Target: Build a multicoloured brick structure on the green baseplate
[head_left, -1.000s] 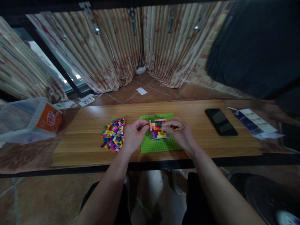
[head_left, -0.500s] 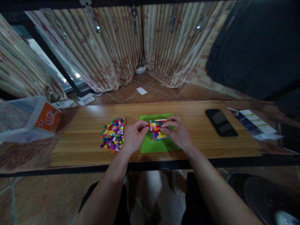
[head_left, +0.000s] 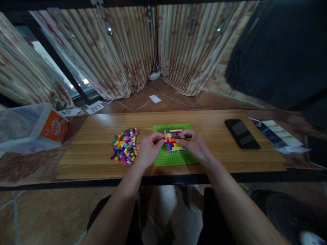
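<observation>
**Brick placement at the panel: hands closing in**

Since the earlier frames the left hand (head_left: 149, 149) has shifted toward the right hand (head_left: 195, 144), and the gap between their fingertips has narrowed to almost nothing.

Left hand: thumb and forefinger are closed in a narrow pinch on a small red brick (head_left: 163, 138), held at the fingertips, touching the near-left edge of the brick panel (head_left: 171, 141).

Right hand: its fingers are curled narrow, with the tips set on the panel's upper right part. Whether they also hold a loose piece cannot be told.

The panel sits between the two hands on the green baseplate (head_left: 176, 159), which extends under both wrists. The loose brick pile (head_left: 124, 146) lies just outside the left hand, and a phone (head_left: 242, 133) lies well outside the right, both on the table (head_left: 97, 163).

Step in hand, as judged: seating the red brick on the panel. Seating calls for stud alignment, then downward pressure while the right hand steadies the panel.
</observation>
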Tool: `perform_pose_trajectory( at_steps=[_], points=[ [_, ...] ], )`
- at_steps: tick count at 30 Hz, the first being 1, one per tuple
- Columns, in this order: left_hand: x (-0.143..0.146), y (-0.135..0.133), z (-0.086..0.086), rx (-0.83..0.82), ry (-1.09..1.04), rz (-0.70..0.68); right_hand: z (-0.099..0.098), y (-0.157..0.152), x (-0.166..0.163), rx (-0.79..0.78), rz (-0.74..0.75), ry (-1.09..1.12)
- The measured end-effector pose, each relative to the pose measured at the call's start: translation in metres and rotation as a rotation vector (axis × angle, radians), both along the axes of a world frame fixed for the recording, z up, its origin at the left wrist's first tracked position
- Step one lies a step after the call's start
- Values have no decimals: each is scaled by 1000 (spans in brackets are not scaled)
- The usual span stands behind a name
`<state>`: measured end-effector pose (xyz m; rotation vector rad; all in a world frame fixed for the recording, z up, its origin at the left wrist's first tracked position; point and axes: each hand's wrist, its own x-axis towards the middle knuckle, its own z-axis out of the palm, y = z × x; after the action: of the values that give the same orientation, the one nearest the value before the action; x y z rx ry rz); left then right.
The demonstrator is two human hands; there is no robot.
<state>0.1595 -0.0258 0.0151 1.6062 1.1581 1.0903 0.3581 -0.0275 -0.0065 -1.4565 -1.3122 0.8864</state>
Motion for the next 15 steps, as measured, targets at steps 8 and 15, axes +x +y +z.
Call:
perform_pose_trajectory(
  at_steps=[8,15],
  points=[
    [8,-7,-1,-42,13,-26,9,0,-3,-60,7,48],
    [9,-7,2,-43,21,-15,8,-1,-4,-19,-5,-16]
  ],
)
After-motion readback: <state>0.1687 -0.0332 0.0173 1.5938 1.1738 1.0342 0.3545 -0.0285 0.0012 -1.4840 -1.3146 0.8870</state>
